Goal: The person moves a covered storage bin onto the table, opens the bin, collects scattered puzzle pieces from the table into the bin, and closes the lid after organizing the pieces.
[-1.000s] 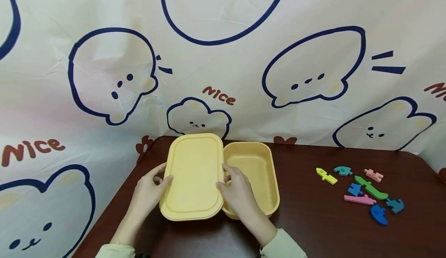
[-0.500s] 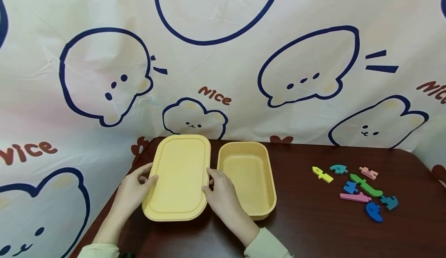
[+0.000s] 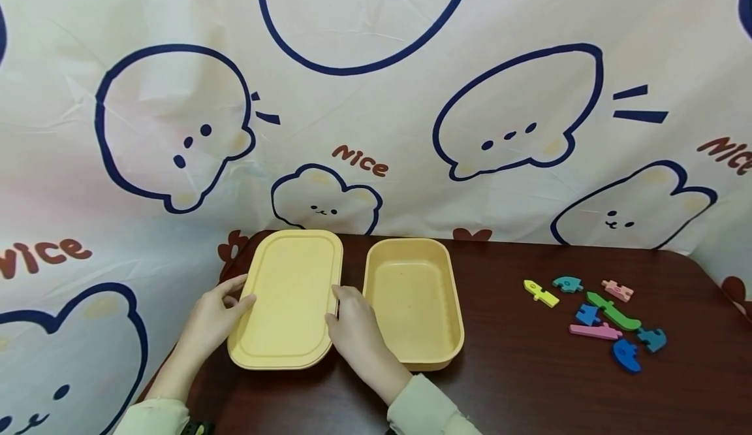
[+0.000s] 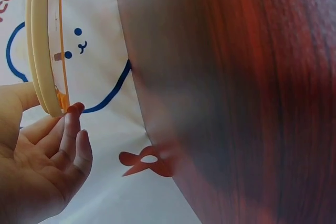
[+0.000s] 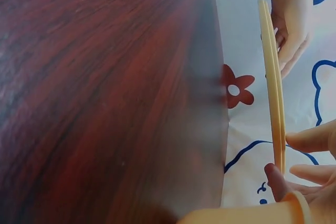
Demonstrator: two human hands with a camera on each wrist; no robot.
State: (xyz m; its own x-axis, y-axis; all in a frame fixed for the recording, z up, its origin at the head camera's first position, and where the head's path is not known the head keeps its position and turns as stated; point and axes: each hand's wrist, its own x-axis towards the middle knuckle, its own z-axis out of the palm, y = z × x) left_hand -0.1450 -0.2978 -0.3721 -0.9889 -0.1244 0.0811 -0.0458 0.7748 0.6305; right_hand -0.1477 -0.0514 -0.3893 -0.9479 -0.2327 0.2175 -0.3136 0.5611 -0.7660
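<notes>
A pale yellow rectangular lid (image 3: 288, 298) with rounded corners lies between both hands in the head view, to the left of the matching open box (image 3: 414, 298). My left hand (image 3: 213, 314) pinches its left edge, thumb on top and fingers beneath. On the opposite edge, my right hand (image 3: 360, 324) grips it the same way. From the left wrist, the lid (image 4: 41, 40) shows edge-on above the table, held by the left fingers (image 4: 73, 124). The right wrist view has the lid (image 5: 274, 87) edge-on too, with the box's rim (image 5: 296, 205) close below the right hand (image 5: 315, 166).
Several colourful puzzle pieces, among them a green one (image 3: 613, 311), a yellow one (image 3: 540, 293) and a pink one (image 3: 595, 332), lie on the right of the dark wooden table (image 3: 517, 389). A printed cartoon cloth (image 3: 405, 108) hangs behind the table's back edge.
Both hands have carried the lid leftward, off the box's left side, so a gap now separates the two. The whole head view has shifted slightly. The puzzle pieces lie as before.
</notes>
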